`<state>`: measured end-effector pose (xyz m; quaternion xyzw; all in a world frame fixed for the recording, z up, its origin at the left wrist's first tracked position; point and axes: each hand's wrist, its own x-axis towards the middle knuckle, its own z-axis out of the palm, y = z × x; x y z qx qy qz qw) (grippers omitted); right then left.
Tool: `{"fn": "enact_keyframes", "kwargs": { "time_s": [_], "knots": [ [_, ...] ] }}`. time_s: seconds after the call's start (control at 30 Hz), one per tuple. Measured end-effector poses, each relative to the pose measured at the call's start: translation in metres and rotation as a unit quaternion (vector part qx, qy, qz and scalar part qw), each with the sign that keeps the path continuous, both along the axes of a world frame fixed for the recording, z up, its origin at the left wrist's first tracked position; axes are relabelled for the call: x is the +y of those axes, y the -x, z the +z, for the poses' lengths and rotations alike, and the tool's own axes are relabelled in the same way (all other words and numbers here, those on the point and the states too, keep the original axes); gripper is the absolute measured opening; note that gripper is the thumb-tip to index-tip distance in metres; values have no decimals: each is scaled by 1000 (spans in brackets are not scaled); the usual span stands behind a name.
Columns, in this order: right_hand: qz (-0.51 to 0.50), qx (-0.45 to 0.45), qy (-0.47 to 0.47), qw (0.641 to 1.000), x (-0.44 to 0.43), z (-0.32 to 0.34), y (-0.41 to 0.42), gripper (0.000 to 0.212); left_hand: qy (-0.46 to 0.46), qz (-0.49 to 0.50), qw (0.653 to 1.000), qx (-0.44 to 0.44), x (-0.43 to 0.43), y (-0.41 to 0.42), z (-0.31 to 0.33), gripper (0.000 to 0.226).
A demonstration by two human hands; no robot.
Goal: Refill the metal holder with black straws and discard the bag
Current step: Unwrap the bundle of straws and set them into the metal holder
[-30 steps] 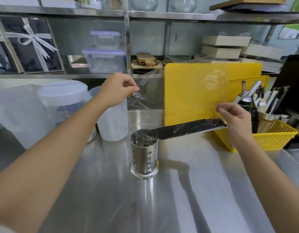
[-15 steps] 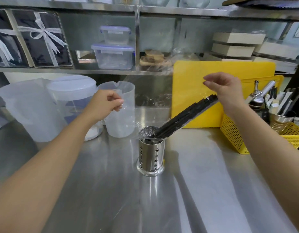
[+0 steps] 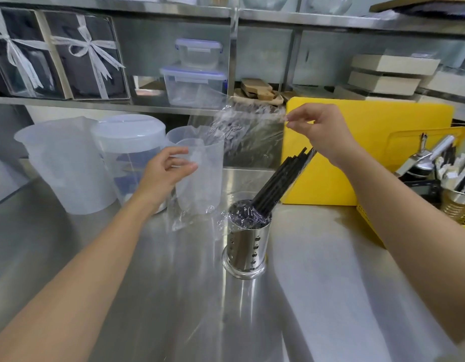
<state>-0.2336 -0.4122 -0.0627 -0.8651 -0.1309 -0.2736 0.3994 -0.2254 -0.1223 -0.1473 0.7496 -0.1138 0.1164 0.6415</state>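
The black straws [image 3: 281,182] are leaning to the right in the metal holder [image 3: 245,248], which is standing near the middle of the steel counter [image 3: 173,296]. The right hand [image 3: 321,131] is pinching 1 edge of the clear bag [image 3: 234,142] (crumpled, see-through) above them. The left hand [image 3: 164,173] is reaching toward the hanging plastic with fingers spread, gripping nothing.

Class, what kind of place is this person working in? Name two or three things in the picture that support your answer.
Probably a café or restaurant prep kitchen. The steel counter and steel shelf suit commercial food work; clear jugs and a yellow cutting board stand ready; black straws lean in a metal holder.
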Motion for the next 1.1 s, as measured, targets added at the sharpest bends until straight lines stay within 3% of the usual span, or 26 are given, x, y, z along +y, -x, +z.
{"fn": "enact_keyframes", "kwargs": {
  "time_s": [0.1,0.23,0.3,0.4,0.5,0.67,0.87,1.1],
  "knots": [
    [4,5,-1,1000,1,1,3,11,-28,-14,999,-27,-9,-2,4,15],
    [-27,3,-3,1000,-8,0,12,17,-24,2,1000,-15,-17,-7,-2,19],
    [-33,4,-56,998,-18,-1,17,24,-13,4,1000,-16,-17,-8,-6,18],
    [-37,70,-139,987,-35,-10,22,31,-4,2,1000,-18,-16,-9,-8,17],
    [-39,132,-148,979,-42,-22,24,27,8,4,1000,-19,-16,-9,-9,18],
    [-24,90,-217,972,-34,-24,29,3,1,11,1000,-17,-17,-6,-8,18],
    [-13,13,-233,972,-11,7,30,14,20,33,999,-18,-16,-5,5,14],
    [19,33,-240,970,7,7,28,18,34,51,998,2,-6,-4,6,15]
  ]
}}
